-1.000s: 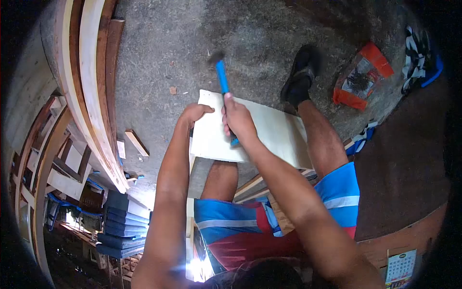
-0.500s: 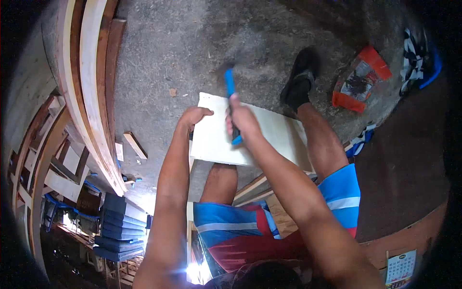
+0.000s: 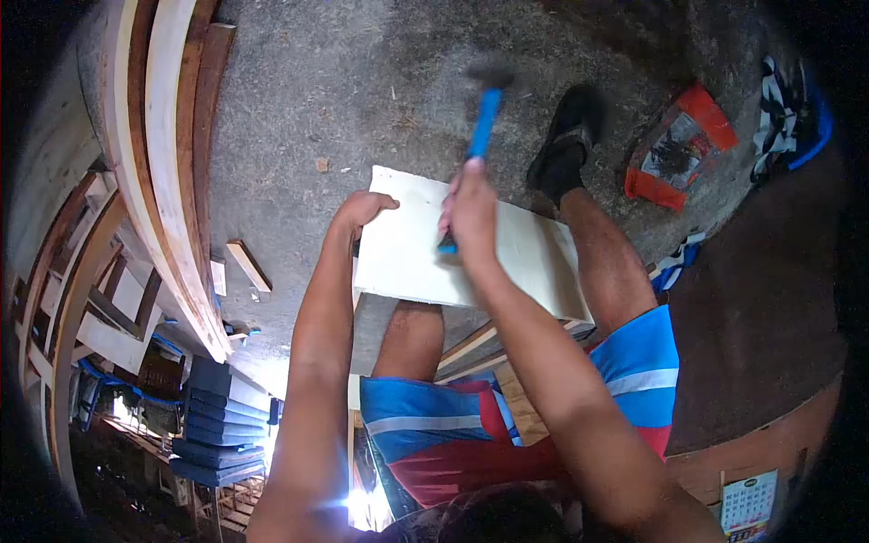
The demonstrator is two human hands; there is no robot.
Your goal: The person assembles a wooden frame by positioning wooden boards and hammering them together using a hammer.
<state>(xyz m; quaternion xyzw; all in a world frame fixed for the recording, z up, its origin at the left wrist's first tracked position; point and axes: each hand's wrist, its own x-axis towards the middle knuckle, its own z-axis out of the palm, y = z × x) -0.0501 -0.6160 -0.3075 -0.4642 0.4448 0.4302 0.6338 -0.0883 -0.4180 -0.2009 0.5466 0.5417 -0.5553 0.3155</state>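
Observation:
A pale, flat board (image 3: 407, 258) lies across my lap, slightly tilted. My left hand (image 3: 365, 210) grips its left edge, thumb on top and fingers hidden underneath. My right hand (image 3: 471, 213) is closed around the handle of a hammer (image 3: 485, 122) with a blue and black grip. The hammer's dark head is blurred by motion and hangs in the air beyond the board's far edge, apart from it. Small marks show near the board's far left corner.
Long curved timbers (image 3: 167, 145) stand at the left. On the concrete floor lie a small wood block (image 3: 249, 265) and an orange container (image 3: 656, 192) with small dark pieces, beside my foot. Dark padded panels (image 3: 217, 421) are stacked at lower left; a calendar (image 3: 749, 500) is at lower right.
My right hand has swung the hammer up and to the right, away from the board's left part. My left hand has stayed on the board's edge.

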